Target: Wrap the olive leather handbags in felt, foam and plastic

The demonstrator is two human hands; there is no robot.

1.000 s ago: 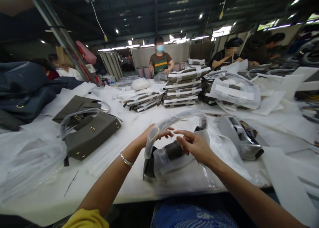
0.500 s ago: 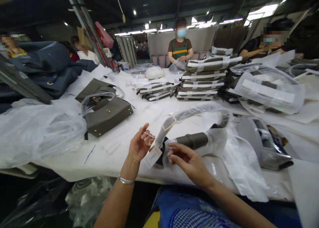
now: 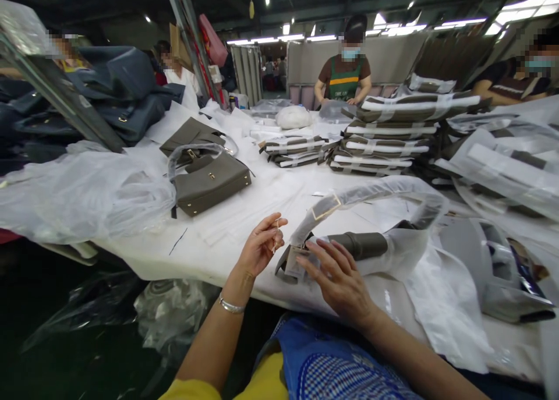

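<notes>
A grey-brown bag (image 3: 360, 244) lies near the table's front edge, its arched handle (image 3: 379, 189) wrapped in clear plastic. At the bag's left end hangs a small pale tag (image 3: 297, 262). My left hand (image 3: 263, 245), left of the bag, pinches a thin white string (image 3: 276, 237) between bent fingers. My right hand (image 3: 338, 275) rests against the bag's left end and the tag, its fingers spread and partly covering them.
Two grey-brown bags (image 3: 213, 181) stand at the left beside crumpled plastic (image 3: 96, 190). Stacked wrapped bags (image 3: 384, 126) stand behind. A wrapped bag (image 3: 502, 272) lies at the right. A masked person (image 3: 345, 77) stands across the table (image 3: 253, 196).
The view has shifted left and down. My right hand has moved onto the tag and the bag's end, fingers more spread. My left hand still has the string, raised slightly away from the bag.
</notes>
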